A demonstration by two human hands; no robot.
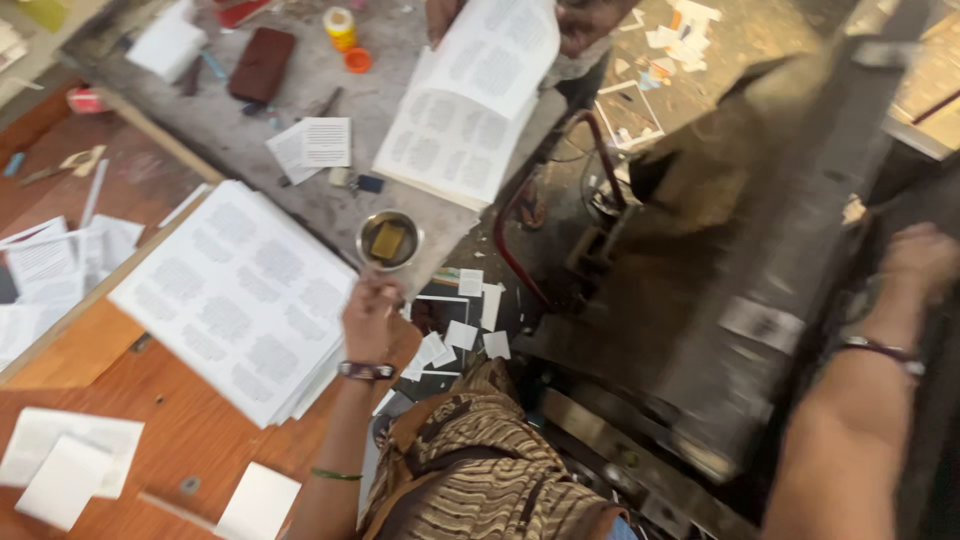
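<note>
I have just one view, from the camera on my head, looking steeply down. It takes in the wooden table (180, 420) on the left, the grey bench (300, 90) above it, and the dark machine (720, 280) on the right, all close below me and motion-blurred at the right edge.

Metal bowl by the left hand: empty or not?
Not empty. The metal bowl holds dark liquid with a yellowish block in it; the left hand is at its near rim.

You are viewing one package only: a small yellow bottle (341, 27) standing at the far edge of the grey surface (300, 90), its orange cap (357, 60) lying just beside it.
</note>
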